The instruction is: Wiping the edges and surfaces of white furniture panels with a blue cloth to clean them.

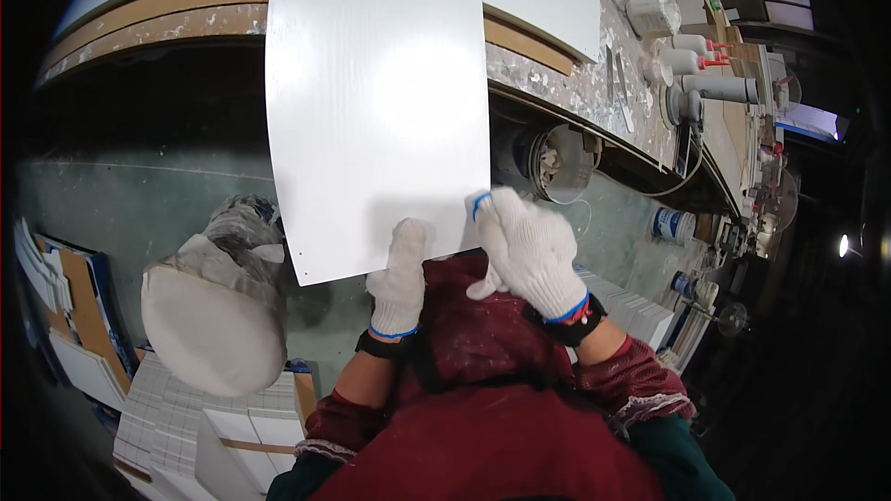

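Observation:
A long glossy white panel [371, 158] reaches from the workbench toward me, its near end overhanging the floor. My left hand [399, 278], in a white knitted glove, is at the panel's near edge. Its fingers lie together over the top face, and its thumb is hidden. Beside the panel's near right corner, my right hand [534, 246] wears a matching glove with a blue cuff. Its fingers are closed round a small white cloth-like piece with a blue edge [480, 206], which is against the panel's right edge and mostly hidden.
More white boards [548, 0] lie on the spattered workbench [640, 111]. Red-tipped glue bottles [687, 62] stand farther right. Below the bench is a bucket [566, 162]. A round padded stool [213, 329] stands at left, with stacked panels [176, 417] nearer and another stack [631, 315] at right.

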A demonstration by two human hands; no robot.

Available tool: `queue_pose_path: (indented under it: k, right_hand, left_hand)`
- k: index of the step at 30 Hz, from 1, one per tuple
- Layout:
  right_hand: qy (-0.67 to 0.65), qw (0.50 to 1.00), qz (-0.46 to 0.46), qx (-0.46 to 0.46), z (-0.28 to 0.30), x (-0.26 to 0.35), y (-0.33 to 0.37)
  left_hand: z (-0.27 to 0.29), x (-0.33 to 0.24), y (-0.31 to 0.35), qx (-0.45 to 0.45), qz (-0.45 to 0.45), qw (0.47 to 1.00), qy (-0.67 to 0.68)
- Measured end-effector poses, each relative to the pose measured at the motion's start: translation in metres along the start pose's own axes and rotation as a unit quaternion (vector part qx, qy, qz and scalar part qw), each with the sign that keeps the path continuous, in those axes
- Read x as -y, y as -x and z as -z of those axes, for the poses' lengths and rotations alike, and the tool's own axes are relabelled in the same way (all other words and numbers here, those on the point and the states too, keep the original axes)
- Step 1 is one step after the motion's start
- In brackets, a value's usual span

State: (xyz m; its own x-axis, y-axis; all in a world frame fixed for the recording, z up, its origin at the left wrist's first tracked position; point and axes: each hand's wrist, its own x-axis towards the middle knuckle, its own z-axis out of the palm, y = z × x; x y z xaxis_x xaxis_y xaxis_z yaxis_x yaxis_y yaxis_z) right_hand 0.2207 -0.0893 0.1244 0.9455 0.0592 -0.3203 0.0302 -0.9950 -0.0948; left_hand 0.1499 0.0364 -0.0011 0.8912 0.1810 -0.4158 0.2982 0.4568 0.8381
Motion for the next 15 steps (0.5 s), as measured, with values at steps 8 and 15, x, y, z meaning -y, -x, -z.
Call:
queue_pose_path:
  k: [8,15]
  right_hand:
    - [0.002,0.998,-0.061,-0.033,0.042,-0.011,-0.130]
    - [0.026,0.999,0.024,-0.021,0.004,-0.010,-0.017]
  left_hand:
    - [-0.011,-0.017,-0.004,-0.001,0.031,0.993,0.114]
    - [0.006,-0.003,0.003,0.016,-0.063,0.995,-0.070]
